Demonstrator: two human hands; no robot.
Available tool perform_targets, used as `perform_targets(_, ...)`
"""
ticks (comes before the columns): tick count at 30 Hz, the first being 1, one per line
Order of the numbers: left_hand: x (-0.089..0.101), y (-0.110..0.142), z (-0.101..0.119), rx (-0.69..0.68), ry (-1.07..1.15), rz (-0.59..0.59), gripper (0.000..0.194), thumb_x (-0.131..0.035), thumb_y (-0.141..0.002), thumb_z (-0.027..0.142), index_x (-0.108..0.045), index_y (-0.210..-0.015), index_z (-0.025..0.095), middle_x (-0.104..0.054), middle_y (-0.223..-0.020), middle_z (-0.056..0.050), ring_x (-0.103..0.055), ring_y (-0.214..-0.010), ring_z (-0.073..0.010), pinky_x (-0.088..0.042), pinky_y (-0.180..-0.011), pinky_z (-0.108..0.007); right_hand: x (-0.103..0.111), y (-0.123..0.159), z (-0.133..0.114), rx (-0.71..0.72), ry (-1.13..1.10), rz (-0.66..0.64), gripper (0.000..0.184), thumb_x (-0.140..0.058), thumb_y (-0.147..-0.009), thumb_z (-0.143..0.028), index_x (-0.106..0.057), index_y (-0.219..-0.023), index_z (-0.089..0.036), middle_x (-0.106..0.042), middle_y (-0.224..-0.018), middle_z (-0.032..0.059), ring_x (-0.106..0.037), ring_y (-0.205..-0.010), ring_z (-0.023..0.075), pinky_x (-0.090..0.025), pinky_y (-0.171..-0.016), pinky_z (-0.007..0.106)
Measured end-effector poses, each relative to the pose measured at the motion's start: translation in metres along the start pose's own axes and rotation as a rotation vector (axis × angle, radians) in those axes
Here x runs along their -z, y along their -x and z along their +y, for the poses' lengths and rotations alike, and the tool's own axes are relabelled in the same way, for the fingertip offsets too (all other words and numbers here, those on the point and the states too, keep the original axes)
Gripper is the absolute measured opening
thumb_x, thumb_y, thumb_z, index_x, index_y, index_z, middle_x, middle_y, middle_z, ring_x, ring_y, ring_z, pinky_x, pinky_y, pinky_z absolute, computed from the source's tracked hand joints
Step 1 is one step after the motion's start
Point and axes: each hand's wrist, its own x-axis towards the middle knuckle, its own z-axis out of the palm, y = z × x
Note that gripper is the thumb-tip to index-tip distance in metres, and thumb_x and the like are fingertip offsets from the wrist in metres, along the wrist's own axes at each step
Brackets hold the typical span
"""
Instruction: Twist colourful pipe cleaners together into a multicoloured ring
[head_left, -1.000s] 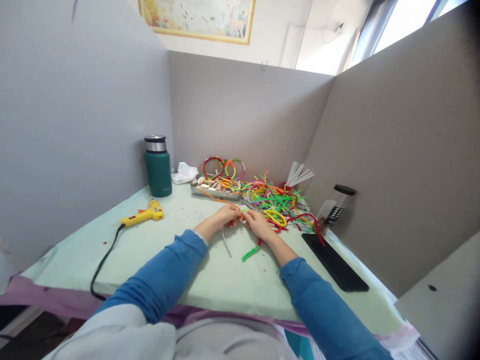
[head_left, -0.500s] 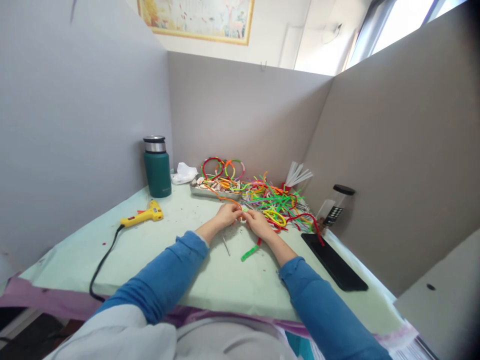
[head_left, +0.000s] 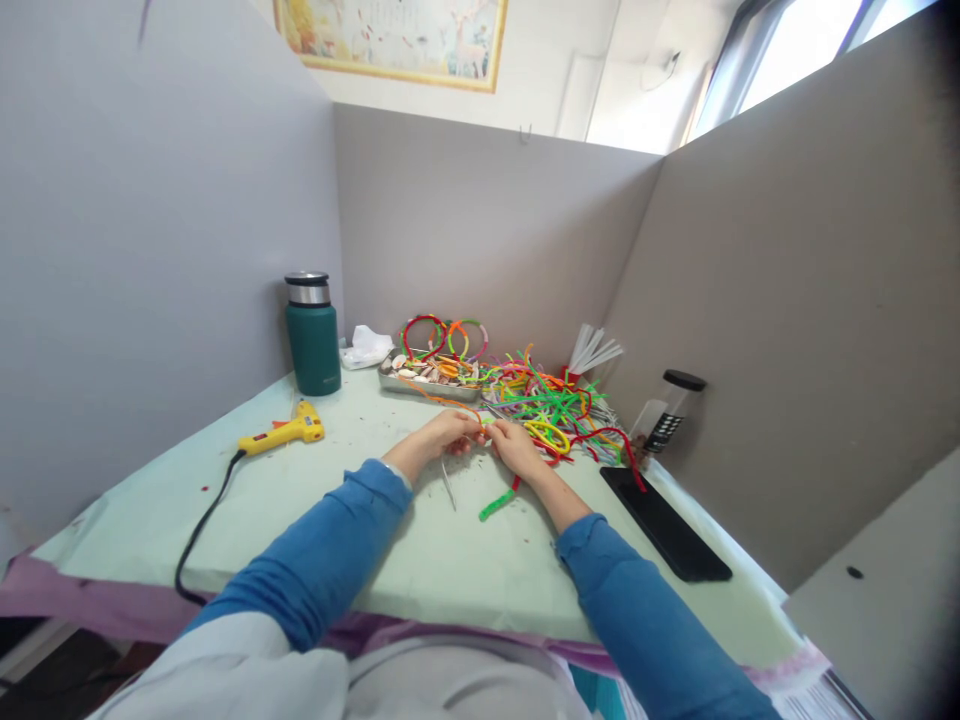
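Note:
My left hand (head_left: 451, 433) and my right hand (head_left: 513, 447) meet over the middle of the table, fingertips pinched together. Between them they grip an orange pipe cleaner (head_left: 438, 397), whose loose end stretches up and left towards the metal tray. A bit of light green shows at the fingertips; how it joins the orange strand is hidden. From beneath my right wrist comes a red strand with a green wrapped end (head_left: 496, 504). A thin metal tool (head_left: 448, 486) lies just below my left hand, its upper end hidden by the fingers.
A tangle of coloured pipe cleaners (head_left: 555, 405) lies behind my right hand. Beside it, a metal tray (head_left: 420, 388) holds flat pale pieces, with pipe-cleaner rings (head_left: 424, 338) behind. A yellow glue gun (head_left: 289, 432) and green bottle (head_left: 313, 345) stand left; a black phone (head_left: 667, 530) lies right.
The orange strand's loose end has swung lower and to the left. My left hand has turned slightly, showing more of its curled fingers. My right hand has hardly moved.

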Motion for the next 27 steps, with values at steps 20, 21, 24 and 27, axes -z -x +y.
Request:
perform_targets(20, 0.0, -0.004, -0.0033, -0.034, -0.063, 0.056, 0.012, -0.056, -0.07, 0.021, -0.056, -0.075, 0.011, -0.061, -0.067, -0.001, -0.043, -0.038, -0.0033, -0.026, -0.034, -0.017, -0.0028, -0.0026, 0.0029, -0.02, 0.036, 0.018, 0.033, -0.037, -0.083, -0.035, -0.06, -0.069, -0.015, -0.055, -0.055, 0.0008, -0.048, -0.058, 0.0131, -0.031, -0.055, 0.022)
perform_targets(21, -0.0001, -0.0034, -0.0027, -0.031, -0.071, 0.053, 0.011, -0.055, -0.069, 0.021, -0.057, -0.075, 0.011, -0.061, -0.068, -0.001, -0.043, -0.038, -0.0034, -0.026, -0.034, -0.017, -0.0028, -0.0027, 0.003, -0.022, 0.032, 0.019, 0.033, -0.037, -0.083, -0.035, -0.06, -0.07, -0.015, -0.056, -0.055, 0.0009, -0.048, -0.058, 0.0131, -0.032, -0.055, 0.022)
perform_targets(24, 0.0002, -0.003, -0.0026, -0.035, -0.084, 0.041, 0.011, -0.056, -0.068, 0.02, -0.057, -0.074, 0.011, -0.061, -0.068, -0.002, -0.044, -0.039, -0.0033, -0.026, -0.034, -0.016, -0.0033, -0.0034, 0.0046, -0.046, 0.0, 0.016, 0.034, -0.037, -0.082, -0.036, -0.061, -0.071, -0.014, -0.056, -0.054, 0.0006, -0.049, -0.057, 0.0132, -0.032, -0.055, 0.022)
perform_targets(27, 0.0007, -0.0049, -0.0046, -0.046, -0.06, 0.034, 0.012, -0.059, -0.066, 0.019, -0.056, -0.075, 0.012, -0.061, -0.07, -0.001, -0.043, -0.038, -0.0027, -0.023, -0.034, -0.016, -0.0047, -0.0045, 0.0075, -0.063, -0.027, 0.016, 0.035, -0.037, -0.082, -0.037, -0.06, -0.073, -0.014, -0.055, -0.053, 0.0002, -0.049, -0.056, 0.0132, -0.032, -0.054, 0.022)
